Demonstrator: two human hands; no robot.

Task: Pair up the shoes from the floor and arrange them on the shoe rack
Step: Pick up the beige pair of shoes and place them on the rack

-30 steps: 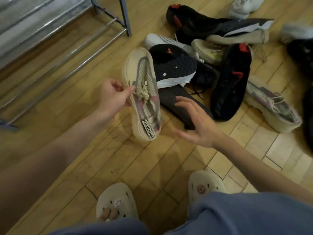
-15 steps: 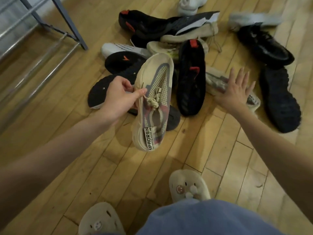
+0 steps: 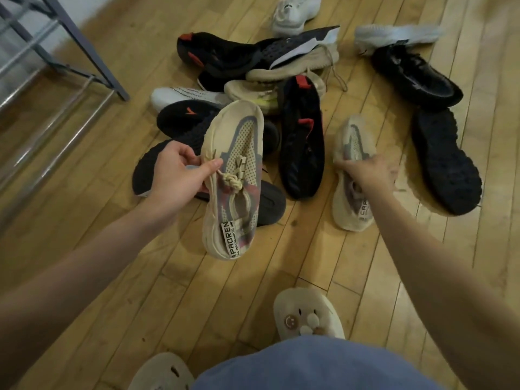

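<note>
While left fingers (image 3: 208,167) pinch one beige shoe (image 3: 233,178), blurred right fingers (image 3: 342,165) seemingly grip its mate (image 3: 353,142).

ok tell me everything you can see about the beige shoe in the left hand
The beige shoe is a cream slip-on sneaker with a mesh-looking knit upper in grey and pinkish-red panels, a thick pale sole rim and a knotted cream cord lace. A black-and-white heel tab has lettering. It hangs clear of the floor, toe pointing away, heel nearest the camera, top facing up. The left hand pinches its side at the lace; nothing else visibly touches it. It hangs in front of the dark shoes in the pile.
</note>
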